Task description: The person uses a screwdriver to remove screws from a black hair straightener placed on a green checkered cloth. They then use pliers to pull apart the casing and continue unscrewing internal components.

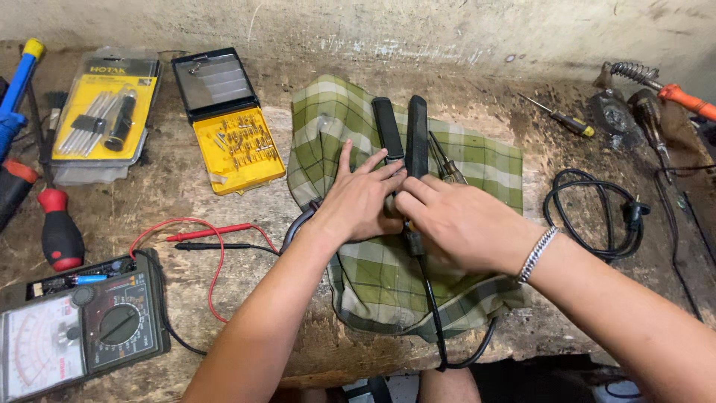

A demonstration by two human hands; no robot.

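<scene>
Head view: both hands sit on a black hair straightener [406,138] lying on a green plaid cloth [477,160] mid-bench. Left hand [358,200] is spread flat, fingers open, pressing down on the tool's lower end near the hinge. Right hand [455,220] is curled over the same spot, fingertips pinching at the hinge/cord joint; whether it actually grips a part there can't be told, the fingers hide it. A silver bracelet [538,254] rides the right wrist.

Judged step: steadying the straightener w/ the left while the right works the hinge area, i.e. an inspection or opening stage. Next move likely calls for firm downward hold by the left and fine fingertip force from the right, w/o dragging the cloth.

Materials: the straightener's two arms are long, slim, matte black plastic, splayed in a narrow V; its black cord [432,313] runs off the bench's front edge. Cloth is soft, creased. Bench [171,194] is rough, worn wood.

Around: an analog multimeter [74,328] w/ red and black probes [209,237] at left, a yellow bit case [235,145], a red-handled screwdriver [60,231], a coiled black cable [597,213] at right, a small screwdriver [563,119], an orange-handled soldering iron [690,101].
</scene>
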